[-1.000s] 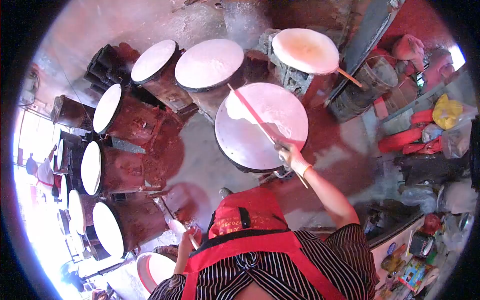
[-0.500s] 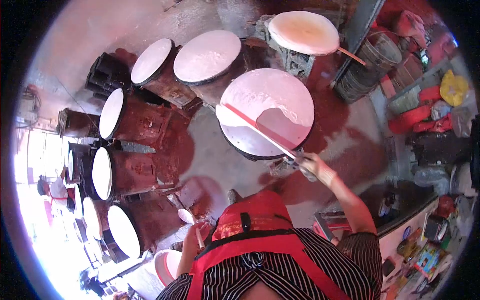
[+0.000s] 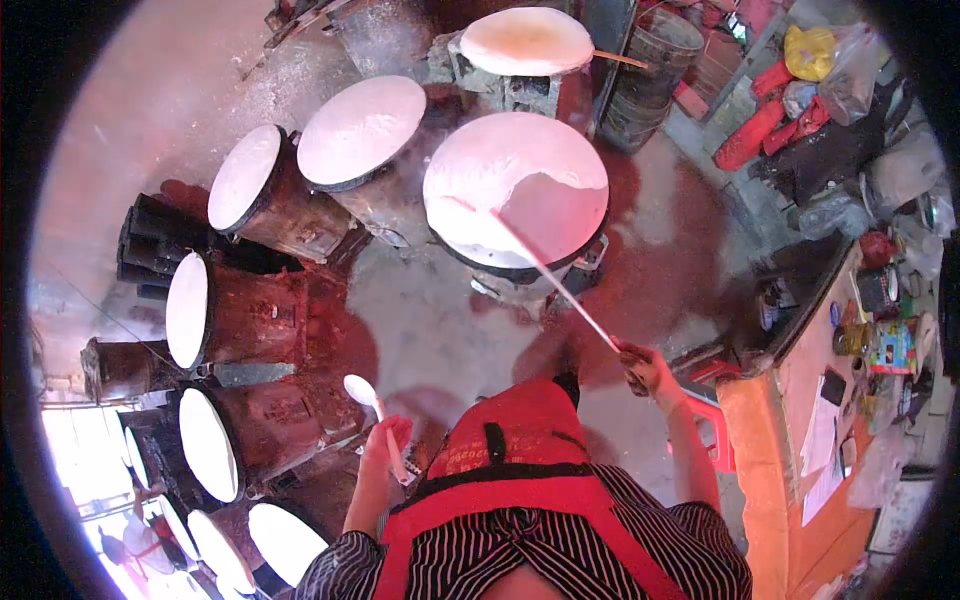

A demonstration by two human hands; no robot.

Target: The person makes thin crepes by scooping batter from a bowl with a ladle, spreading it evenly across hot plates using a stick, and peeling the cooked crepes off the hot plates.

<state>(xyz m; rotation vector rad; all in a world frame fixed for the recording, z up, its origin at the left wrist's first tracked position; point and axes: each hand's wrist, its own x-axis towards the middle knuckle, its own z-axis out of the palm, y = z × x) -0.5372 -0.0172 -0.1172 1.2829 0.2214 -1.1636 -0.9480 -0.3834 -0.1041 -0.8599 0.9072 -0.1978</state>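
Note:
My right hand is closed around the near end of a long thin stick. The stick slants up and left over a round griddle, its far end above the surface. I cannot tell whether it touches. Pale batter covers much of that griddle, with a smoother, darker patch at its right. Near the apron, my left hand grips a white ladle by its handle, bowl upward. The ladle is apart from the griddles.
More round griddles on drum stoves, such as a tilted-looking one and a red-sided one, curve along the left. A round flatbread rests on a stand at the back. An orange-covered table stands at right, below red bags.
My view has shifted, and the right hand has drawn back with the stick, which reaches less far across the griddle. My left hand and ladle show higher, clear of the stoves.

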